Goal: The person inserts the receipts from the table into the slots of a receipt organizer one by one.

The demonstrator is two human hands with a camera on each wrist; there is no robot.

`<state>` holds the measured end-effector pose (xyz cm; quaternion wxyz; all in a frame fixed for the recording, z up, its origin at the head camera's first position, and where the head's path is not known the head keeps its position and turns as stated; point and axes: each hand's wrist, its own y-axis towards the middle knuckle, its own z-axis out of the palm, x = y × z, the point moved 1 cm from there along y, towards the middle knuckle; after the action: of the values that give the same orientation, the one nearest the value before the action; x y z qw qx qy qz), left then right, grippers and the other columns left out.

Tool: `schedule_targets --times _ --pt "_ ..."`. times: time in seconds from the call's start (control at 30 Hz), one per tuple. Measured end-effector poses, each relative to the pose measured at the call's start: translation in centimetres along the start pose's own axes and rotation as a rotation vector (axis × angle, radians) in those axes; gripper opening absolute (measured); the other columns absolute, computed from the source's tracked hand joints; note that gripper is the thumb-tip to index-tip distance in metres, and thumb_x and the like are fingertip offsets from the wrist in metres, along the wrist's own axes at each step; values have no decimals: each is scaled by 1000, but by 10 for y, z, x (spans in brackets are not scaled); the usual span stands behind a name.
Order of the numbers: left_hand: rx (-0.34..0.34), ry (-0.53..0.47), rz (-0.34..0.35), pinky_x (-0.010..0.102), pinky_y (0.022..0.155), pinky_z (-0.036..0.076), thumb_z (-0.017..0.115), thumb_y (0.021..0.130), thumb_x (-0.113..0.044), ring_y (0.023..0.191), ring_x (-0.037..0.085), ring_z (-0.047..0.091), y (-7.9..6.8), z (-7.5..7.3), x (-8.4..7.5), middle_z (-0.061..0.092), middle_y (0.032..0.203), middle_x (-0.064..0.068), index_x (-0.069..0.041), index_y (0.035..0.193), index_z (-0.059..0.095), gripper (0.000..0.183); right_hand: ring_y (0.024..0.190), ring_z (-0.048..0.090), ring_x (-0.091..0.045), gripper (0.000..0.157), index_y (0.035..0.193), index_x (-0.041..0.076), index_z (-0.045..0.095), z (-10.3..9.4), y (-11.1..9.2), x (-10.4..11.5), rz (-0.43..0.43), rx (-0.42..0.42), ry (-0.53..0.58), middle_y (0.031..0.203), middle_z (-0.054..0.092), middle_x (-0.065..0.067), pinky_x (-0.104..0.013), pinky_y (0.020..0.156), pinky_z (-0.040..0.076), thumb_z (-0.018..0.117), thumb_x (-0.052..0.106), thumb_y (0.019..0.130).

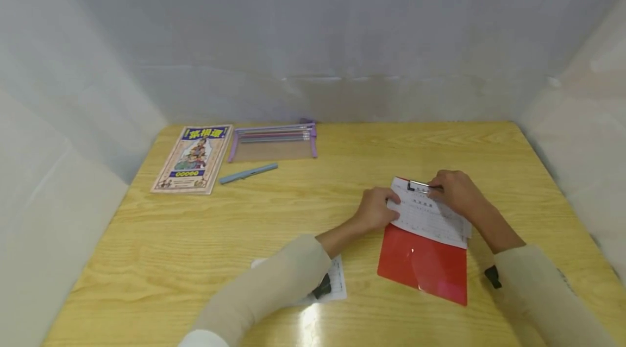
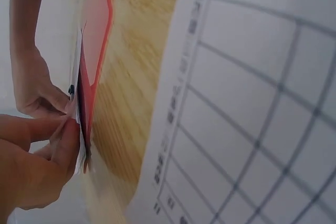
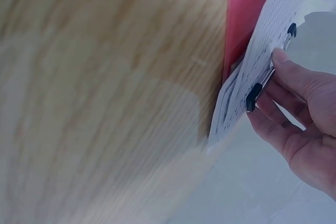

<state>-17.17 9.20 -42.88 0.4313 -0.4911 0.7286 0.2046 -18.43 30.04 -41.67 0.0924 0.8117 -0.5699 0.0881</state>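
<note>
A red clipboard lies at an angle on the right side of the table, with printed paper sheets over its upper half. Its metal clip with black ends sits at the top edge. My right hand grips this clip; in the right wrist view the thumb of the right hand lies over the clip, fingers behind it. At the sheets' left edge, my left hand pinches the paper between thumb and fingers. In the left wrist view, the left hand holds the paper edge close beside the right.
Another printed sheet lies under my left forearm. A colourful booklet is at the back left, beside a purple-edged mesh pouch holding pencils. A blue pen rests in front of the pouch. Pale walls enclose the wooden table.
</note>
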Motion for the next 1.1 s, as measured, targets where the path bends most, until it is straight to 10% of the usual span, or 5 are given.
schedule_targets --times 1.1 --pt "-9 209 48 22 96 43 70 77 -6 108 18 56 7 10 -5 64 115 9 -3 110 64 34 71 59 -24 12 92 -4 71 5 -3 2 -118 -44 -62 79 61 -11 -39 65 52 68 1 81"
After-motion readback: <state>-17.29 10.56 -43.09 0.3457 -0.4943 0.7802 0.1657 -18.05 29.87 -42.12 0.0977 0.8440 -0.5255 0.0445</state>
